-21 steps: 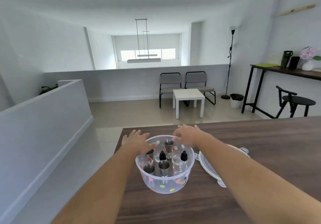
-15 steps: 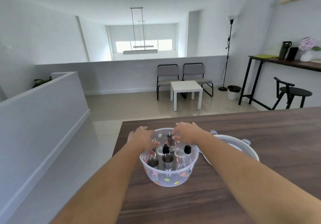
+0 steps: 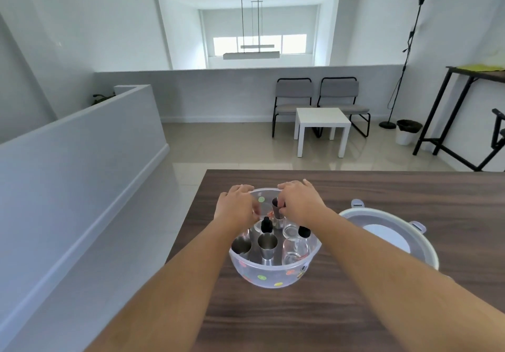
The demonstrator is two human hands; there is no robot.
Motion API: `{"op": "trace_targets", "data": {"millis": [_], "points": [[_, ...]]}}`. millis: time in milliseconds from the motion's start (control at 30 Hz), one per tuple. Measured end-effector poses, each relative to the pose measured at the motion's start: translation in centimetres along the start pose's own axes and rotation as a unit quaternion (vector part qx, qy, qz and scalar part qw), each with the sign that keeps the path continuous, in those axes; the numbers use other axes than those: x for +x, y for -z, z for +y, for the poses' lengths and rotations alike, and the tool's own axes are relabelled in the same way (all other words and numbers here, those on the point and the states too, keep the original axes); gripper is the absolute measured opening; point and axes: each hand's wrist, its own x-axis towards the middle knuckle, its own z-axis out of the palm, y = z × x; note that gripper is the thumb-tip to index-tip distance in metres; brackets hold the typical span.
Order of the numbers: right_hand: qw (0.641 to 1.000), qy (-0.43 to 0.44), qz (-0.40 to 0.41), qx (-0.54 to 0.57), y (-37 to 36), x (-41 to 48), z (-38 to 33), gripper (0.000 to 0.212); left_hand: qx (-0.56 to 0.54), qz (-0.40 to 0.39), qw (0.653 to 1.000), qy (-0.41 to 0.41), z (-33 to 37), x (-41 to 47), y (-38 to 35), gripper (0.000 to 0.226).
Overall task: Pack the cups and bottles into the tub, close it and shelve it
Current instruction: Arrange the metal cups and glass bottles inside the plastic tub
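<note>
On the dark wood table [image 3: 369,310], near its left edge and right under my view, I see the clear plastic tub [image 3: 273,276], round, with small coloured dots on its wall, standing upright and open. Inside it, upright and packed close, are metal cups: one at the near left [image 3: 241,245], one just right of it [image 3: 267,242], and a third further back [image 3: 278,213] near the far wall. Clear glass cups stand on the right side, one at the near right [image 3: 295,250] and one behind it [image 3: 290,228]. Two small bottles with black dropper caps stand among them, one in the middle [image 3: 266,224] and one at the right [image 3: 304,232]. My left hand [image 3: 236,209] reaches over the far left rim of the tub with the fingers curled down inside; I cannot tell whether it is gripping anything, since the fingertips are hidden and blurred. My right hand [image 3: 299,204] reaches over the far rim too, and its thumb and fingers are pinched on the top of the rear metal cup. Both forearms run from the bottom corners of the view toward the tub. Just right of the tub, close beside it, the white lid [image 3: 388,239] lies on the table, with small clip tabs showing at its far edge and right side. Beyond the table there is a tiled floor, a small white side table [image 3: 322,122] with two grey chairs [image 3: 317,97] behind it, a black floor lamp [image 3: 404,59] and a small white bin [image 3: 408,131] at the right.
</note>
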Motion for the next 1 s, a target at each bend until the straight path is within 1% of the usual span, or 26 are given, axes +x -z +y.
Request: {"op": "trace_targets", "data": {"millis": [67, 300, 467, 533, 700, 767, 933, 1000], "points": [[1.000, 0.014, 0.000, 0.009, -0.2, 0.2, 0.1, 0.020, 0.005, 0.008, 1.000, 0.009, 0.3, -0.1, -0.1, 0.011], [0.998, 0.037, 0.009, 0.045, -0.2, 0.2, 0.1, 0.016, 0.027, 0.025, 0.999, 0.001, 0.5, 0.1, -0.6, 0.012], [0.996, 0.061, -0.004, 0.059, -0.1, -0.3, -0.6, 0.012, -0.008, 0.016, 0.999, 0.028, -0.3, 0.2, -0.8, 0.010], [0.996, 0.067, -0.011, 0.057, 0.0, -0.7, -0.8, 0.012, -0.013, 0.008, 0.999, 0.031, -0.5, 0.2, -0.8, 0.015], [0.996, 0.081, -0.022, 0.042, 0.3, -1.6, -1.0, 0.012, 0.010, 0.007, 1.000, 0.011, -1.8, -0.1, 0.2, 0.038], [0.996, 0.079, -0.026, 0.043, 0.3, -1.8, -1.0, 0.011, 0.019, 0.002, 1.000, 0.006, -2.4, -0.4, 0.7, 0.041], [0.996, 0.063, -0.043, 0.042, 0.7, -2.0, -0.9, 0.011, 0.026, -0.011, 1.000, 0.014, -3.1, -1.0, 1.8, 0.022], [0.994, 0.063, -0.052, 0.073, 1.3, -2.1, -0.9, 0.015, 0.022, -0.017, 1.000, 0.011, -3.1, -1.2, 1.8, 0.017]]}}
